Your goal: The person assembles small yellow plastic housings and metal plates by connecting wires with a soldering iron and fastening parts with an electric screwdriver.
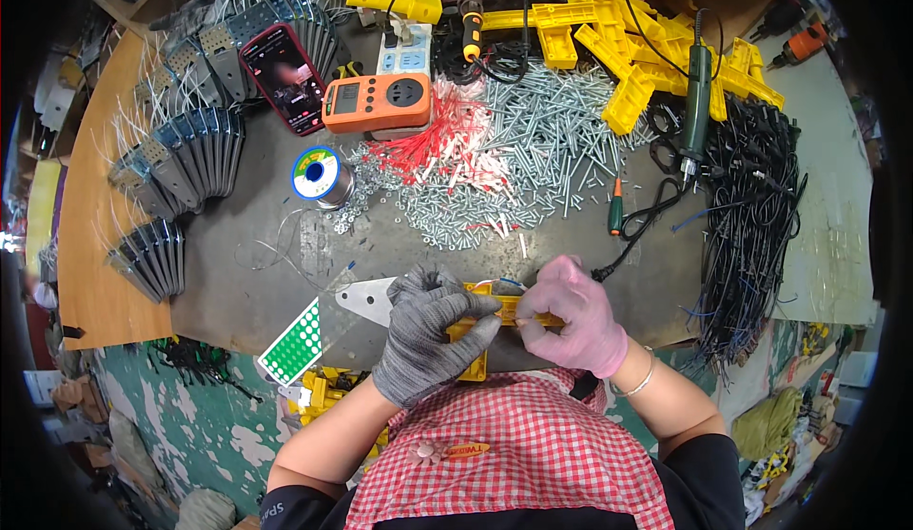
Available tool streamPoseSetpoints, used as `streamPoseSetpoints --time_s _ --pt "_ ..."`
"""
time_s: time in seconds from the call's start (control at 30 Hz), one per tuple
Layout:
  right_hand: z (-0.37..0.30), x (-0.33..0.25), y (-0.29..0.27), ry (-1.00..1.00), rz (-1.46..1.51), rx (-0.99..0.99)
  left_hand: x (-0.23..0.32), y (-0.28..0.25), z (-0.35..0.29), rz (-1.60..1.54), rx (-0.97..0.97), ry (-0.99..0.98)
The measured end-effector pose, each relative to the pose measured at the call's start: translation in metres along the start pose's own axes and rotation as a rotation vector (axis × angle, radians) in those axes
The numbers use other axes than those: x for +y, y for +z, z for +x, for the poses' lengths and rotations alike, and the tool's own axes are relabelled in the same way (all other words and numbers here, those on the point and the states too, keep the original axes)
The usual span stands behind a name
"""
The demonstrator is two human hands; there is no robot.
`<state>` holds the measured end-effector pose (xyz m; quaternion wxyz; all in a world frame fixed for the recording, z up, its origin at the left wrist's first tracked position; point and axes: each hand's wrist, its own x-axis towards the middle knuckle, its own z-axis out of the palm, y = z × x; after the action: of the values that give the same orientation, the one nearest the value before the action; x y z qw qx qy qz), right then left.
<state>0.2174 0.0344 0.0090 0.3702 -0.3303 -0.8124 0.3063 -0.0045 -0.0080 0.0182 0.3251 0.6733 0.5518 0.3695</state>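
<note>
My left hand, in a grey knit glove, grips a yellow plastic part at the near edge of the bench. My right hand, in a pink glove, pinches the same yellow part from its right side. Thin coloured wires run along the top of the part between my two hands. Most of the part is hidden under my fingers. A flat grey metal plate lies just left of my left hand.
A big heap of silver screws and red-and-white pieces covers the bench middle. Behind lie an orange meter, a phone, a solder spool, yellow plastic frames, an electric screwdriver, black cables, and metal brackets at left.
</note>
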Motion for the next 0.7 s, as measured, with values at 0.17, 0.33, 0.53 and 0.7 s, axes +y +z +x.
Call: streamPoseSetpoints --time_s 0.17,0.33,0.53,0.7 --pt "-0.002 0.0 0.001 0.008 -0.006 -0.025 0.001 0.003 0.0 0.118 0.028 0.079" --pt "0.005 -0.005 -0.002 -0.101 -0.059 -0.076 0.0 0.012 -0.002 0.388 0.075 0.331" --pt "0.011 0.001 -0.017 -0.112 -0.016 -0.398 -0.006 0.002 -0.003 0.351 -0.027 0.341" --pt "0.024 -0.013 -0.021 -0.17 -0.245 -0.238 -0.01 0.005 0.0 0.194 -0.083 0.274"
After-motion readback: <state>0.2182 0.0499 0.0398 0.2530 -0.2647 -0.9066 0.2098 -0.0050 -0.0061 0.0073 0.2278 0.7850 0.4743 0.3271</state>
